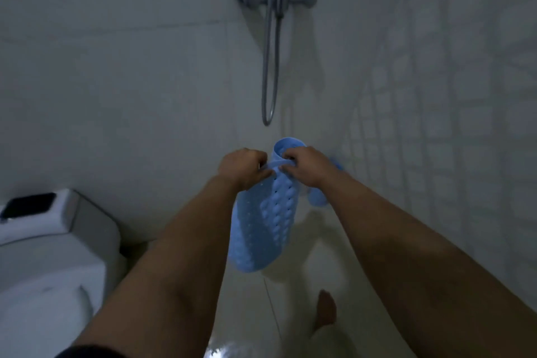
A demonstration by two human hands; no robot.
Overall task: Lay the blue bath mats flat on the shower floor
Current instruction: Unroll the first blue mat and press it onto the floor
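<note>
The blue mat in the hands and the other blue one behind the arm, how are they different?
The held mat hangs in the air, gripped by the left hand and right hand; the second mat is untouched. The held mat shows fully, bumps and holes; the second is mostly hidden. Both are blue and rolled.

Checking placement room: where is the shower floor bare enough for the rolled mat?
Bare glossy floor lies between the white toilet and a bare foot. Crowded near the wall: both hands grip the rolled blue rubber mat, a second blue mat behind.
</note>
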